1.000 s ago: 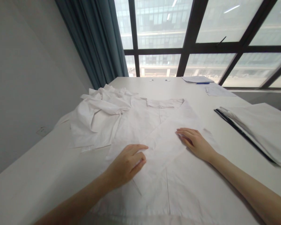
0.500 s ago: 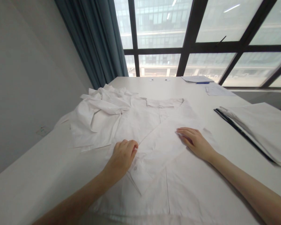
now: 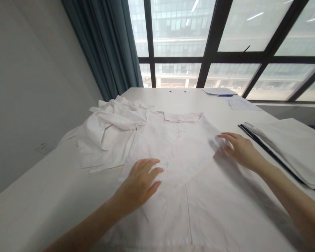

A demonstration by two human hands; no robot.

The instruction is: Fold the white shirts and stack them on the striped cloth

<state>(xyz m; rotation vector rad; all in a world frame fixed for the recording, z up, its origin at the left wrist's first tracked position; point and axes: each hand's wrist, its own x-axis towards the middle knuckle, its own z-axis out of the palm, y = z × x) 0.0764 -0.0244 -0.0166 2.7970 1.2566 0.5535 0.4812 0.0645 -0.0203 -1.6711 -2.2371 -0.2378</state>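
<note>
A white shirt (image 3: 170,150) lies spread on the white table, its collar (image 3: 182,117) toward the far side. My left hand (image 3: 143,182) is over the shirt's left-middle part, with its fingers spread and nothing held. At the shirt's right edge is my right hand (image 3: 240,150), its fingers stretched and apart. Its fingertips are close to or touching the cloth there; a grip on it does not show. A long seam runs down the lower part of the shirt.
Crumpled white cloth (image 3: 107,129) lies at the left, against the shirt. To the right, folded white fabric (image 3: 291,147) rests on a black-edged item. Papers (image 3: 219,91) and a blue pen (image 3: 225,95) sit at the far end, before the window. A wall rises on the left.
My left hand has let go of the cloth and spread its fingers. My right hand has moved right to the shirt's edge. The diagonal fold across the front has flattened out.
</note>
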